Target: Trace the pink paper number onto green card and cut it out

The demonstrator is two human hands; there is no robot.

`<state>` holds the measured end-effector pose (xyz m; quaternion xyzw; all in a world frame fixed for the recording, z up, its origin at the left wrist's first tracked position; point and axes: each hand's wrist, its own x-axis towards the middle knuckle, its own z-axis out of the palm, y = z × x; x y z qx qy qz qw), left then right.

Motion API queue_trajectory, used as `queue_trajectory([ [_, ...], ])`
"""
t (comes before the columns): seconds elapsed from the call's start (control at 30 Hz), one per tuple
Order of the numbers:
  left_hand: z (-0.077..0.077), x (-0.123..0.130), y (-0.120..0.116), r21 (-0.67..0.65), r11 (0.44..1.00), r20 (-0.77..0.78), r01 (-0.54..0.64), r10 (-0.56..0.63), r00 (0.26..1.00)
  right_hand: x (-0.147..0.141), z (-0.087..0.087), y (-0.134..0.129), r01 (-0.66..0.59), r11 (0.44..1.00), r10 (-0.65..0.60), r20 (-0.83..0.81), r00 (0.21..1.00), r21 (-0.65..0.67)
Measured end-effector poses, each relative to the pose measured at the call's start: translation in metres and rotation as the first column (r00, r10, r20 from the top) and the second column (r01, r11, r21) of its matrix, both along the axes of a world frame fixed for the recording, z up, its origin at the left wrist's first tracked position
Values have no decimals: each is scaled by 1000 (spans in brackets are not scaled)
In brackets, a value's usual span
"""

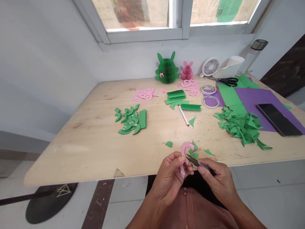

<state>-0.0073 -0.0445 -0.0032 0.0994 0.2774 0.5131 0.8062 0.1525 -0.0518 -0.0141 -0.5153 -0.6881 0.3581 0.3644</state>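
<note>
The left hand [172,176] is closed in a pinch on a flat, curved pink paper piece [184,149], located above the table's [95,143] front edge. The right hand [218,178] is curled around small scissors [194,160], metal blades at the piece. Matte, angular green scraps [243,127] lie heaped on smooth purple paper [252,98] and pale wood.

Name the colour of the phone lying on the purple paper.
The phone is black, shown best in the head view.
</note>
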Motion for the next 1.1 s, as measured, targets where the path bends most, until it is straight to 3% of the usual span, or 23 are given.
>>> queue_trajectory([
  [0.43,4,-1,1,48,996,-124,-77,82,989,2,0,0,14,999,-12,43,999,-40],
  [1.1,10,0,2,38,996,-172,-80,85,981,4,9,6,-42,998,44,49,998,-49],
])
